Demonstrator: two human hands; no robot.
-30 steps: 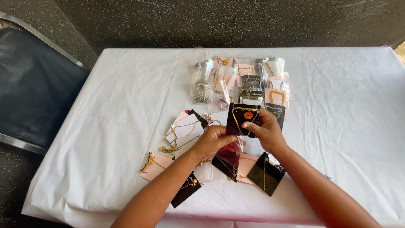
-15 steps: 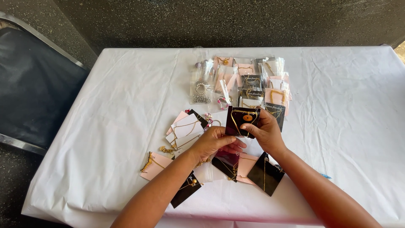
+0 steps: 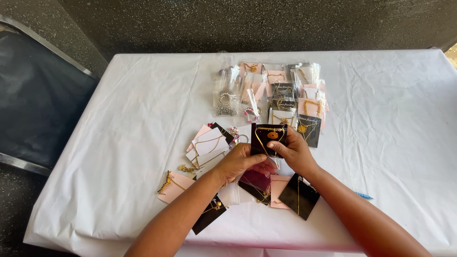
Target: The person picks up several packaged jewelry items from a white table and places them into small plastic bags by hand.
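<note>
Near the middle of the desk: both hands met over a black jewellery card (image 3: 268, 138) bearing a gold chain and a round orange pendant.
Left hand (image 3: 240, 162): at about 8 o'clock of the card, fingers curled closed around its lower left edge and the clear sleeve below it.
Right hand (image 3: 294, 151): at about 4 o'clock of the card, thumb and fingers pinched shut on its lower right edge.
Card: held upright-tilted, just above the desk (image 3: 143, 119), which was covered by a white cloth.
Packed pile (image 3: 281, 90): at 12 o'clock of the hands, jewellery cards in clear bags, overlapping.
Loose cards (image 3: 209, 143): at 9 o'clock, pink, white and black cards with gold chains, fanned out.
Black card (image 3: 299, 196): at 5 o'clock, lying flat beside the right wrist.
Dark chair (image 3: 38, 104): at 9 o'clock, well apart from the desk's things.
</note>
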